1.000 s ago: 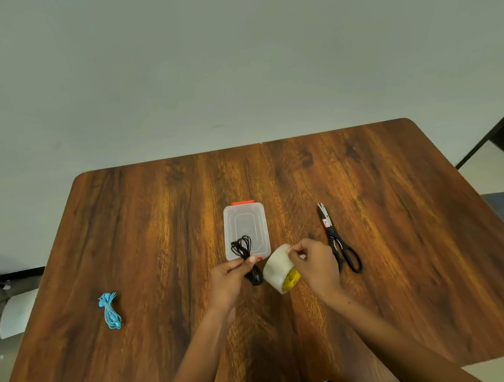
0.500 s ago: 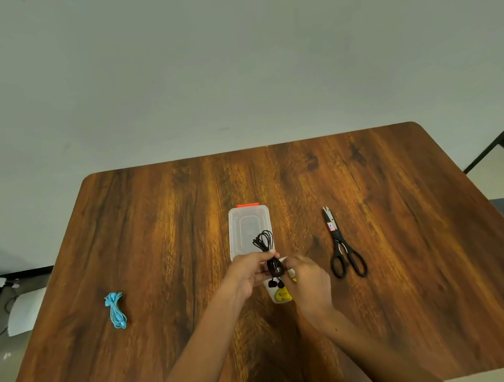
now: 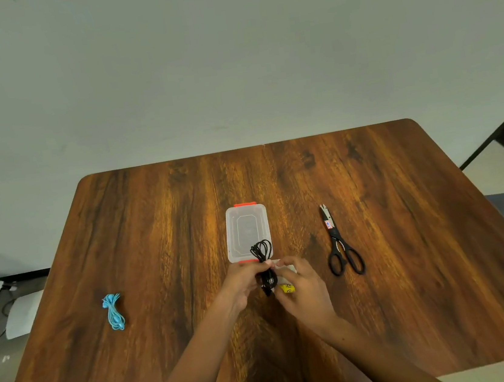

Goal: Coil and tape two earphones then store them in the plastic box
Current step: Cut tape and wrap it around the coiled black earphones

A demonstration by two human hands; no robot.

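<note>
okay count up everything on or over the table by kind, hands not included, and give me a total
Earphones: 2, the black earphone held in both hands and the blue earphone lying on the table
Plastic box: 1, lid on
Scissors: 1
Tape roll: 1, mostly hidden behind the hands
Total: 5
</note>
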